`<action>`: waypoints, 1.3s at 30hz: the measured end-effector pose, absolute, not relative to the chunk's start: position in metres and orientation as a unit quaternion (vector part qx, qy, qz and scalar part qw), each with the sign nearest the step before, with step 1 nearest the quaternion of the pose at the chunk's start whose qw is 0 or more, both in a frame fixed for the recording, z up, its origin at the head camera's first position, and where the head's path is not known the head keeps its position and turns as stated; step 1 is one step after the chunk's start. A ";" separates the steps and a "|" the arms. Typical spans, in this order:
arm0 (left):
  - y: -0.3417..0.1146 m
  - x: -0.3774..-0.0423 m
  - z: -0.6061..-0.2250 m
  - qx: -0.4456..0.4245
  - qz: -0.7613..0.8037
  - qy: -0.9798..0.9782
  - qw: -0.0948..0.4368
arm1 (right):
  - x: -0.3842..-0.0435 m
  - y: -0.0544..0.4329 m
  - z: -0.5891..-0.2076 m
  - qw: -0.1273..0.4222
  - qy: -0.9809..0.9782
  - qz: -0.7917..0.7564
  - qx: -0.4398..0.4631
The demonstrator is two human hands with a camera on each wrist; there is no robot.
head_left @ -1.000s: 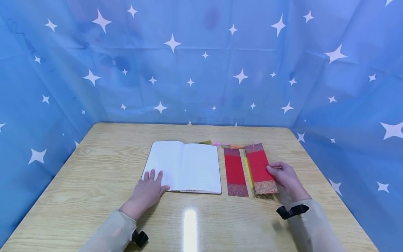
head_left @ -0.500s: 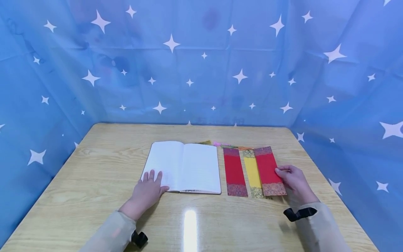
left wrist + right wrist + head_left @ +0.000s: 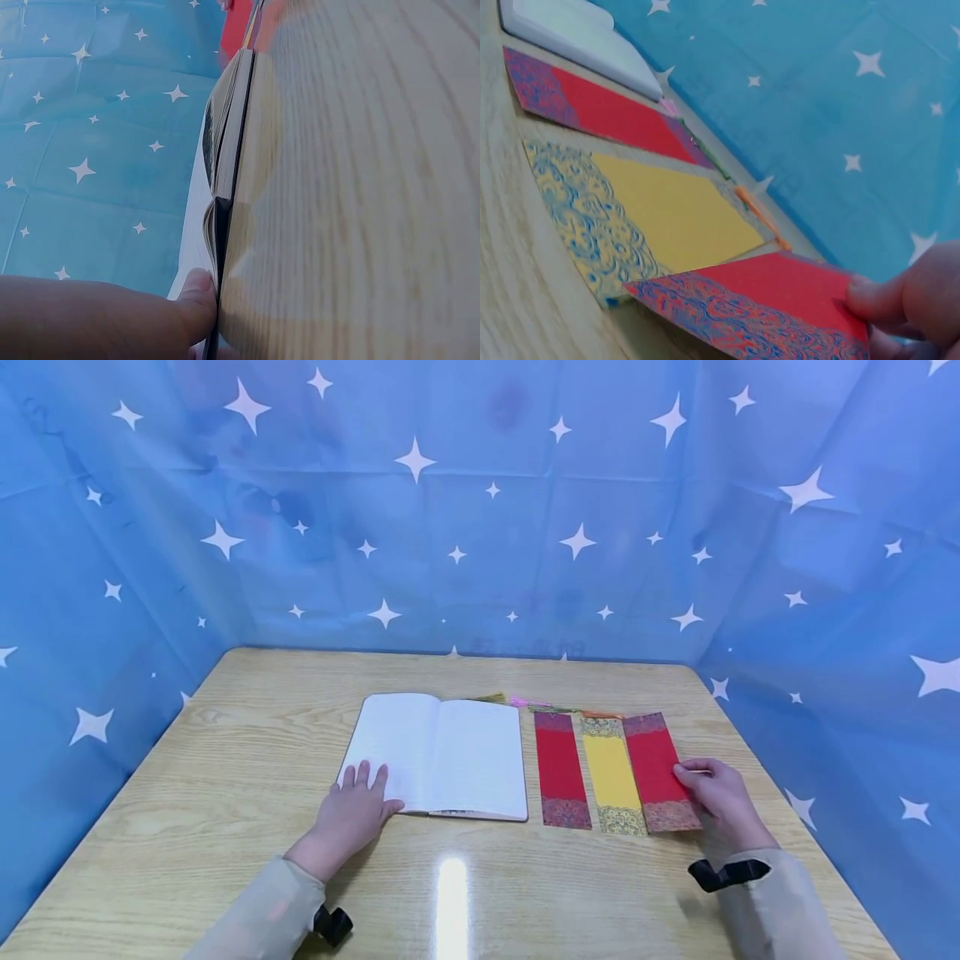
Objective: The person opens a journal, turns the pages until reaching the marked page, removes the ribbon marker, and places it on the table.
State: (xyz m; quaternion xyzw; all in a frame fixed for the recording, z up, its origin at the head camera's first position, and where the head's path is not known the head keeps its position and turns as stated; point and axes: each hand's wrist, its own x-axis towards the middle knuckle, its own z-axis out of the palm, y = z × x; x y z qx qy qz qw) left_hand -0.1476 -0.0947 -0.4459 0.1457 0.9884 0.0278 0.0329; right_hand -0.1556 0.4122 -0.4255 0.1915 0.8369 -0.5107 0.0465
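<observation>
On the counter, left hand lies spread on a notebook, right hand pinches a red bookmark, probably light, kinda stiff, best held edgewise.

A creased blue cloth printed with white four-pointed stars hangs behind and on both sides of a pale wood-grained table, whose near part shows a bright light streak.

the notebook has matt paper pages, the 3 strips look like smooth card, the table is glossy, grained wood, and the backdrop is creased cloth.
</observation>
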 end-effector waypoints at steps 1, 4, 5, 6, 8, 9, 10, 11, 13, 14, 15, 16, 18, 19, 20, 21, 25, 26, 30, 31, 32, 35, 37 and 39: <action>-0.095 -0.148 -0.446 0.146 0.028 0.988 0.034 | -0.155 0.413 -0.426 0.047 0.835 -0.513 0.195; -0.095 -0.148 -0.446 0.146 0.028 0.988 0.036 | -0.155 0.414 -0.426 0.045 0.839 -0.505 0.199; -0.095 -0.147 -0.446 0.146 0.028 0.988 0.035 | -0.155 0.415 -0.426 0.043 0.842 -0.499 0.199; -0.095 -0.147 -0.446 0.147 0.028 0.988 0.034 | -0.154 0.415 -0.427 0.041 0.848 -0.489 0.199; -0.095 -0.148 -0.446 0.148 0.028 0.988 0.030 | -0.153 0.416 -0.427 0.035 0.864 -0.461 0.199; -0.095 -0.148 -0.446 0.149 0.027 0.988 0.028 | -0.153 0.416 -0.428 0.031 0.874 -0.443 0.199; -0.095 -0.148 -0.446 0.150 0.025 0.988 0.026 | -0.153 0.417 -0.428 0.027 0.883 -0.426 0.197; -0.095 -0.148 -0.446 0.151 0.024 0.988 0.025 | -0.152 0.418 -0.428 0.025 0.890 -0.411 0.196; -0.095 -0.148 -0.446 0.152 0.022 0.988 0.022 | -0.151 0.418 -0.428 0.026 0.895 -0.398 0.198; -0.095 -0.148 -0.446 0.152 0.020 0.988 0.022 | -0.150 0.418 -0.428 0.025 0.898 -0.392 0.199; -0.096 -0.148 -0.446 0.153 0.019 0.988 0.021 | -0.150 0.419 -0.428 0.021 0.902 -0.384 0.196; -0.096 -0.148 -0.446 0.153 0.020 0.988 0.022 | -0.150 0.419 -0.428 0.019 0.904 -0.379 0.194; -0.096 -0.148 -0.447 0.154 0.019 0.988 0.022 | -0.149 0.419 -0.428 0.012 0.910 -0.368 0.193; -0.096 -0.148 -0.447 0.154 0.020 0.988 0.022 | -0.149 0.418 -0.428 0.005 0.916 -0.354 0.189; -0.096 -0.148 -0.446 0.154 0.021 0.988 0.022 | -0.149 0.418 -0.428 -0.003 0.922 -0.341 0.183; -0.096 -0.148 -0.446 0.154 0.022 0.988 0.023 | -0.149 0.417 -0.428 -0.011 0.928 -0.328 0.177; -0.096 -0.148 -0.446 0.153 0.025 0.988 0.024 | -0.145 0.410 -0.425 -0.024 0.937 -0.305 0.167; -0.096 -0.148 -0.446 0.153 0.025 0.988 0.024 | -0.144 0.408 -0.424 -0.025 0.938 -0.303 0.165; -0.095 -0.147 -0.446 0.153 0.028 0.987 0.025 | -0.139 0.398 -0.420 -0.029 0.942 -0.299 0.151; -0.095 -0.147 -0.446 0.154 0.029 0.987 0.024 | -0.138 0.395 -0.419 -0.032 0.944 -0.296 0.142; -0.095 -0.147 -0.446 0.154 0.029 0.987 0.024 | -0.137 0.393 -0.418 -0.037 0.947 -0.292 0.129; -0.096 -0.146 -0.446 0.155 0.034 0.987 0.021 | -0.136 0.384 -0.416 -0.044 0.953 -0.286 0.092; -0.097 -0.147 -0.446 0.156 0.037 0.987 0.019 | -0.135 0.378 -0.414 -0.045 0.955 -0.284 0.067; -0.097 -0.148 -0.446 0.155 0.044 0.987 0.022 | -0.136 0.372 -0.413 -0.047 0.958 -0.281 0.037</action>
